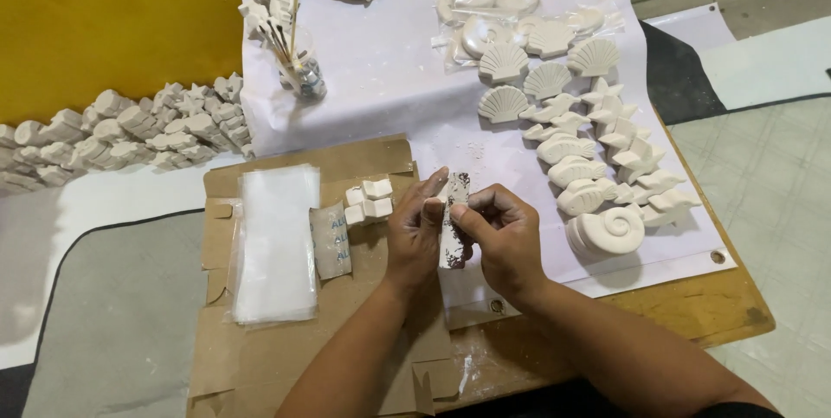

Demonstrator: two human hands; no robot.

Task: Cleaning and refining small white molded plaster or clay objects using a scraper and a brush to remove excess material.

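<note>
White, speckled packet (454,219) is standing long-axis upright just right of the cardboard sheet (260,357), both hands clamping it: left hand (415,232) pinching near its top, right hand (502,236) gripping mid-length.

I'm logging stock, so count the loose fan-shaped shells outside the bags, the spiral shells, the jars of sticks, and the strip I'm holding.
Loose fan-shaped shells: 4
Spiral shell: 1
Jar of sticks: 1
Speckled strip, pinched by left hand and right hand: 1
Total: 7
</note>
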